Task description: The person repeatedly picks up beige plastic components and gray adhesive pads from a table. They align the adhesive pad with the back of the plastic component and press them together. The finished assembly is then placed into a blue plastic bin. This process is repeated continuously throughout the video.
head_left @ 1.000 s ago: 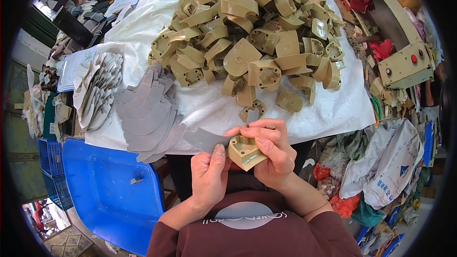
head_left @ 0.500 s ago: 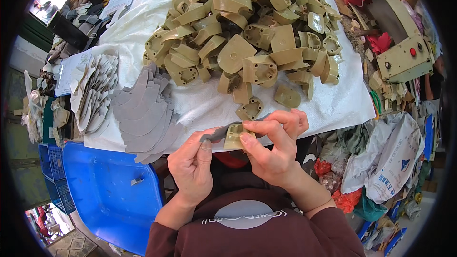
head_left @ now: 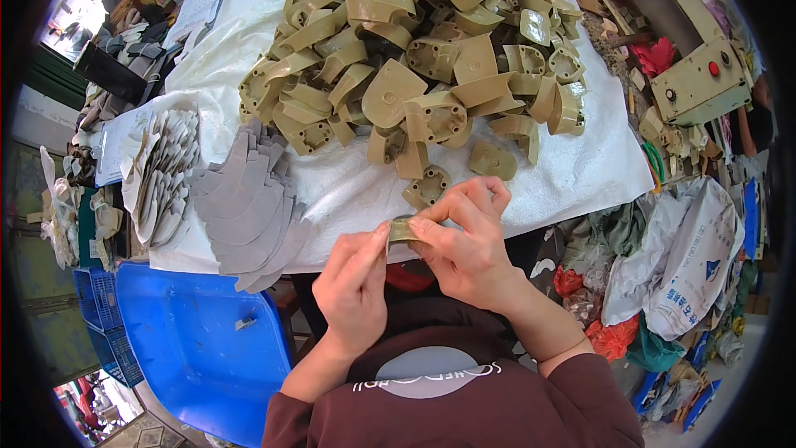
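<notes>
Between my two hands, just off the near edge of the table, is a khaki plastic shoe heel (head_left: pixel 403 230). My left hand (head_left: pixel 352 286) has thumb and fingertips pressed to its left side. From the right, my right hand (head_left: pixel 468 245) pinches the same heel, index finger along the top and thumb below. The grey cover piece seen earlier is mostly hidden by my fingers and the heel. A large pile of similar heels (head_left: pixel 394 95) lies beyond my hands. Fanned grey cover pieces (head_left: pixel 249 199) overlap on the left of the white cloth.
White cloth (head_left: pixel 332 191) covers the table. Further left stands a stack of pale cut pieces (head_left: pixel 162 174). A blue tub (head_left: pixel 195 340) sits below the table's left edge, beside blue baskets (head_left: pixel 112 348). At right are a control box (head_left: pixel 701 79) and plastic bags (head_left: pixel 672 261).
The heel has turned, so its holed face no longer shows and a curved side does. My left hand has come closer to the right, and the grey piece is now mostly out of sight.
</notes>
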### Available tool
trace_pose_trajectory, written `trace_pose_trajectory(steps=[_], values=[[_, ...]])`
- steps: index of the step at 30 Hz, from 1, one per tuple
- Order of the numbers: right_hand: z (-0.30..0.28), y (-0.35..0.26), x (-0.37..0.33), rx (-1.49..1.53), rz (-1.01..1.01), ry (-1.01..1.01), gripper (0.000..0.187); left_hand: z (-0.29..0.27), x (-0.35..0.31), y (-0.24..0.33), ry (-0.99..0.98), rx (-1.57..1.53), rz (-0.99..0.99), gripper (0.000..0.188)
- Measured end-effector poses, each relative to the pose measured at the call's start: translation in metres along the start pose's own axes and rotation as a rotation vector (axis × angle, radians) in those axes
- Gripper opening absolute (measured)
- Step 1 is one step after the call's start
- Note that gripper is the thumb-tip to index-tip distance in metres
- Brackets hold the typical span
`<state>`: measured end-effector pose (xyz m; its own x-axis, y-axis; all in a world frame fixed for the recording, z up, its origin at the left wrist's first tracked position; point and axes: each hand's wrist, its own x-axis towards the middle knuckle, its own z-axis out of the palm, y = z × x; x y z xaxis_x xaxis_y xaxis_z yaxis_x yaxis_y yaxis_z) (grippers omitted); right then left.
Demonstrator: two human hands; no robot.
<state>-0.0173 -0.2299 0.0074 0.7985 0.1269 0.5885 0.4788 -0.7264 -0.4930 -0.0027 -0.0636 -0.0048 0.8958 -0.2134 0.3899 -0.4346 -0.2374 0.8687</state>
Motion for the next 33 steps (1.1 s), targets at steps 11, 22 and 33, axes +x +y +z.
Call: trace_pose_trajectory(steps=[11, 22, 33], values=[[-0.003, -0.004, -0.003, 0.436, 0.073, -0.194, 0.038, 0.000, 0.012, -0.015, -0.007, -0.080, 0.184, 0.015], [-0.004, -0.014, 0.002, 0.197, 0.001, -0.058, 0.033, -0.013, 0.013, -0.015, 0.075, -0.014, 0.349, 0.026], [0.014, -0.018, -0.039, 1.481, 1.003, 0.113, 0.033, -0.008, 0.003, 0.003, 0.070, -0.395, 0.214, 0.030]])
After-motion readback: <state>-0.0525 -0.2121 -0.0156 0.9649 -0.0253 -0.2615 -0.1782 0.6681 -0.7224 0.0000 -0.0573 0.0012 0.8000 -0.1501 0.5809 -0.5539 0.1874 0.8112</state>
